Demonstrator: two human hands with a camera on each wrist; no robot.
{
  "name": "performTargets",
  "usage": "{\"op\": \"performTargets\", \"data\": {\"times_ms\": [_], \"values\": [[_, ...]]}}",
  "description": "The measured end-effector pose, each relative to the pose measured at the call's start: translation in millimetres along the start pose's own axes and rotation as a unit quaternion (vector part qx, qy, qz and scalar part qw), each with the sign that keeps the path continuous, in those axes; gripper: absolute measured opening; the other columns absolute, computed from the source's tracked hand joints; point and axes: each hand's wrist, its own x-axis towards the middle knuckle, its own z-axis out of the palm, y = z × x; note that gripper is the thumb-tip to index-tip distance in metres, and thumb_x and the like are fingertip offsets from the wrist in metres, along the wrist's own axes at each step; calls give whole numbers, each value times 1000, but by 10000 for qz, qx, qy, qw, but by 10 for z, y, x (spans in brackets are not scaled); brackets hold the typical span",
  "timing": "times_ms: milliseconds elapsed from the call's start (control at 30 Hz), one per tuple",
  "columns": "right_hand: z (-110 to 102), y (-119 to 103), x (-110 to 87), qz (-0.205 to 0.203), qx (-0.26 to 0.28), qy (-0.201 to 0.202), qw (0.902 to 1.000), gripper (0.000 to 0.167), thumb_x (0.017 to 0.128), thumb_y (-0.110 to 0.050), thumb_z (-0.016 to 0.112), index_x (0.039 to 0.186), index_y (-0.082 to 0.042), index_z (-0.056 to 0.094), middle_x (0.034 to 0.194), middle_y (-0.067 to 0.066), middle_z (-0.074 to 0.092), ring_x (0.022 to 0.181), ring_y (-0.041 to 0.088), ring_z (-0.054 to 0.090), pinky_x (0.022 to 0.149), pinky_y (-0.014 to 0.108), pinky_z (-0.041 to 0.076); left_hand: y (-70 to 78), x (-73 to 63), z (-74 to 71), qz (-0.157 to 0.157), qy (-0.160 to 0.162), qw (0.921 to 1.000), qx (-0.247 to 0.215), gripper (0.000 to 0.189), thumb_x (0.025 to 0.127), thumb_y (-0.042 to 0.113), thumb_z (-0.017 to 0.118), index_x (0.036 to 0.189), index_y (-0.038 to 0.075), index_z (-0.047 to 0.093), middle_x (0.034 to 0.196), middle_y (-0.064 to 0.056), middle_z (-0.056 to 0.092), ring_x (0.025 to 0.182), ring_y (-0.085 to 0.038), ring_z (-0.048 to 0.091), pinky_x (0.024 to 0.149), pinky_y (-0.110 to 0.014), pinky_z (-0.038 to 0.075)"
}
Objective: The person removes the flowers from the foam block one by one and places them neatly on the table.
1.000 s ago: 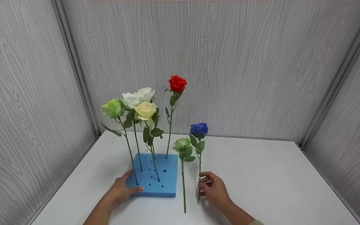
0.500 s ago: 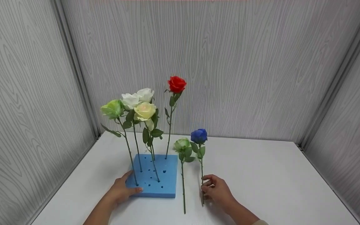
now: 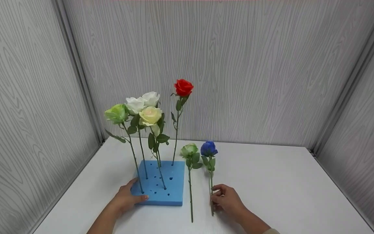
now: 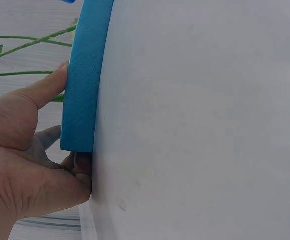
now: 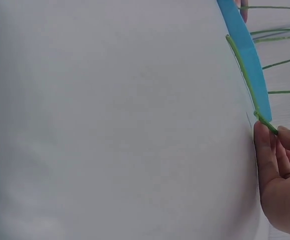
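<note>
My right hand (image 3: 228, 201) pinches the lower stem of a blue rose (image 3: 209, 149) between thumb and fingers, low over the table. In the right wrist view the stem end (image 5: 265, 123) pokes out from the fingertips. Left of it, a pale green rose (image 3: 189, 150) lies on the table. My left hand (image 3: 126, 197) grips the near left corner of a blue foam block (image 3: 175, 199), thumb on top and fingers at its side. Upright in the block's holes stand a green rose (image 3: 117, 113), a cream rose (image 3: 151, 116), two white roses (image 3: 135, 105) and a red rose (image 3: 184, 87).
Several small holes dot the top of the block. The white table (image 3: 271, 188) is enclosed by wood-grain panels, with a back wall (image 3: 239, 71) right behind it and side walls (image 3: 28, 107) at left and right.
The blue rose has come down and nearer to me, shifting slightly right with my right hand, its head now lower beside the pale green rose. My left hand and the block stay in place.
</note>
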Motion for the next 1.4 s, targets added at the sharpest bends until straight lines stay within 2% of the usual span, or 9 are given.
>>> {"op": "performTargets", "data": {"times_ms": [433,667,933,1233,1400], "values": [[-10,-9,47,388,-168,-16,9991,36,97,-4,76,131,2,67,97,8,72,80,17,72,69,31,64,2,19,13,-56,2,10000,-75,116,86,46,92,173,11,23,173,-37,20,162,-63,15,130,-74,20],[-10,-46,46,477,-282,-27,9985,43,95,-6,78,136,1,65,96,8,72,77,17,73,68,31,65,-17,26,14,5,5,10000,-68,120,83,49,93,173,10,23,172,-39,19,161,-64,15,130,-74,19],[-13,-80,25,420,-348,-54,9985,48,93,-4,79,138,1,63,97,10,71,81,18,72,68,33,65,-18,32,16,-26,18,10000,-2,119,84,49,91,173,10,22,173,-38,18,162,-63,14,131,-73,18],[19,-71,39,376,-342,-85,9987,48,91,-2,80,136,2,63,92,9,71,75,17,72,65,32,65,-14,-1,7,27,16,10000,19,118,85,48,91,173,10,22,172,-40,18,161,-64,14,130,-74,19],[38,-93,30,399,-529,-13,9978,47,90,-3,80,134,1,63,89,9,71,71,17,71,63,31,64,-11,-3,10,7,15,10000,-6,117,86,47,91,173,9,22,172,-40,18,161,-64,14,130,-73,19]]}}
